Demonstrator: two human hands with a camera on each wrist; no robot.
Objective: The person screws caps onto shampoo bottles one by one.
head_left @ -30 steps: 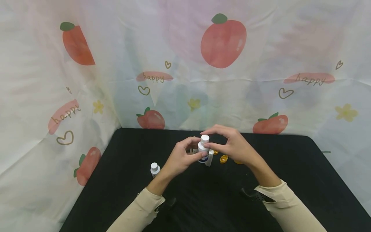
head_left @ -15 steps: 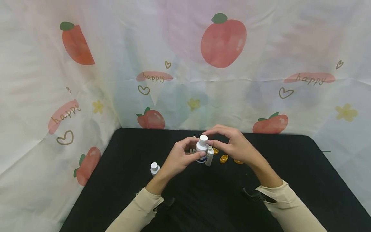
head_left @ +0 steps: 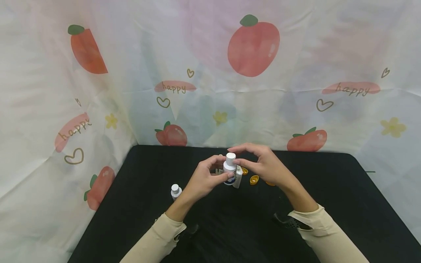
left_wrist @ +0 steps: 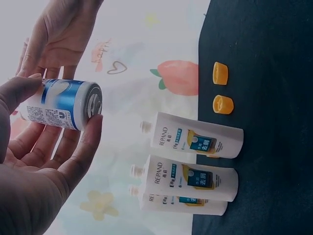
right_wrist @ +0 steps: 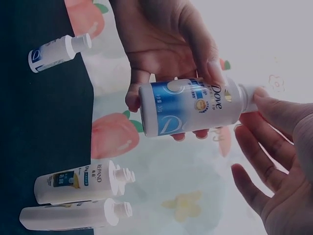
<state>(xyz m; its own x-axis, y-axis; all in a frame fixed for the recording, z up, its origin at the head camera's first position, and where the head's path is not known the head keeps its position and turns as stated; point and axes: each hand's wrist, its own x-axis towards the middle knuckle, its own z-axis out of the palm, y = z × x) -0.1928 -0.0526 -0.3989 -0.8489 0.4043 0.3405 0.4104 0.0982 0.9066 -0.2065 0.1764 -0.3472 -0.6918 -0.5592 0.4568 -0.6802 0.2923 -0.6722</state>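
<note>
A white and blue Dove bottle (right_wrist: 195,105) is held above the table in my left hand (head_left: 204,179), upright in the head view. The left fingers and thumb grip around its body; its base faces the camera in the left wrist view. My right hand (head_left: 272,167) is at the top of the bottle, thumb and fingers pinching the white cap (head_left: 231,156). In the right wrist view the right thumb presses on the cap (right_wrist: 251,98) while the other fingers spread below it. The cap sits on the neck.
Another small white bottle (head_left: 175,192) stands left of my left forearm. Several white REPAND bottles (left_wrist: 198,137) stand behind the hands, partly hidden in the head view. Small golden-yellow cup-like pieces (head_left: 254,180) lie to their right on the black table (head_left: 329,190). A printed curtain (head_left: 210,47) hangs behind.
The held bottle has shifted slightly left. My right thumb and fingers drew back from the cap about half a second ago and now touch it again.
</note>
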